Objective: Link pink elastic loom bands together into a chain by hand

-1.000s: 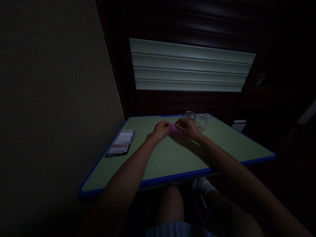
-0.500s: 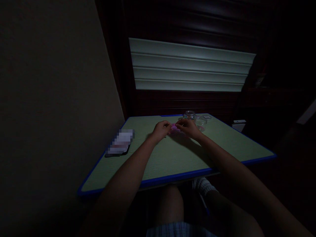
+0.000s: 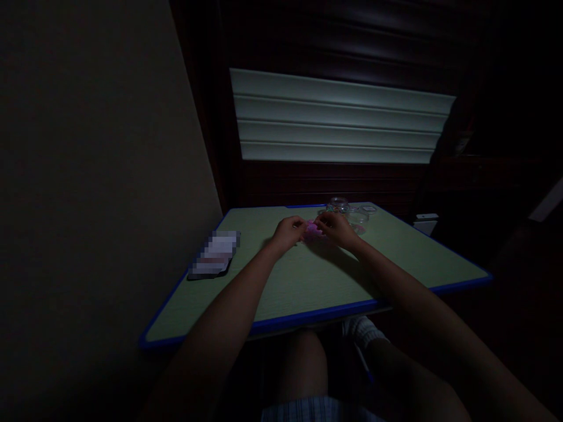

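Note:
A small pink item (image 3: 313,230) lies between my two hands over the middle of the green table (image 3: 281,293); its exact shape is too dark to tell. My left hand (image 3: 289,230) pinches at its left side, fingers bent together. From the right, my right hand (image 3: 333,227) closes its fingertips at the item's upper right edge. Just behind my right hand stands a clear jar (image 3: 338,204) with small colourful pieces inside. Beside that hand, a clear round container (image 3: 359,221) holds something pinkish.
A flat dark-edged object with a blurred surface (image 3: 215,254) lies at the table's left edge. A clear lid (image 3: 368,209) rests at the back right. The wall (image 3: 105,176) borders the left side. A white object (image 3: 426,223) stands beyond the right edge.
My fingers have shifted slightly, and a little more of the pink item shows between them. Everything else stays as it was.

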`<state>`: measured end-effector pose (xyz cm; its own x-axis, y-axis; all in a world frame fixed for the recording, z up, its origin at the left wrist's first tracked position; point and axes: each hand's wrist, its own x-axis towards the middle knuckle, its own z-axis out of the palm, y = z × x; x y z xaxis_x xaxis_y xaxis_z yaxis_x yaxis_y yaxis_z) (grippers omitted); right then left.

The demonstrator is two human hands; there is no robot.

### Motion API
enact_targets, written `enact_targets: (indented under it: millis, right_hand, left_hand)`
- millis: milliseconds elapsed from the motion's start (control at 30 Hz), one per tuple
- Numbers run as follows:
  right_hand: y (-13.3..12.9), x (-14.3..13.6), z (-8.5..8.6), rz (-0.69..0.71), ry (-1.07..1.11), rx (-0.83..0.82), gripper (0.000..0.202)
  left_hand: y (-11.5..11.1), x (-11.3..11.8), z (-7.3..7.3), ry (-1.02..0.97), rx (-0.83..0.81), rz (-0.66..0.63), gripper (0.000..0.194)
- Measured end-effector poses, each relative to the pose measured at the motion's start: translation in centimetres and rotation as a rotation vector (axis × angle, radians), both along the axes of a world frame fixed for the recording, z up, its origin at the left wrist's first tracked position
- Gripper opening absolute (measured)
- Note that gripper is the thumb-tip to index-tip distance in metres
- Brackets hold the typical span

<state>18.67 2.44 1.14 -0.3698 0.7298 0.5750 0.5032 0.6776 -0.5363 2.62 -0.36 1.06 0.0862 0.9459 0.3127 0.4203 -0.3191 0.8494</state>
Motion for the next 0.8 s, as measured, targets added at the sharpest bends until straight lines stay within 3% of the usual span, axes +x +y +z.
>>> enact_targets:
  millis: [233,400,533,800]
  right_hand:
    - [-0.2,0.3,0.0,-0.092,-0.172,0.097,0.016]
    - [-1.2,0.8,0.8,-0.191,-0.337,0.160,0.019]
    - [-1.4,2.0,1.7,-0.416,-0.405,0.215,0.024]
    - [-0.3,5.8,2.3,-0.872,-0.348,0.261,0.031]
  left_hand:
    - [-0.2,-0.4,-0.2,0.333,0.248,-0.046,0.025]
    - [-1.0,-1.0,0.0,0.717,0.446,0.063,0.025]
    - [-1.5,-1.1,0.2,0.947,0.489,0.087,0.028]
    - [-1.6,-1.0,0.3,1.059,0.508,0.096,0.029]
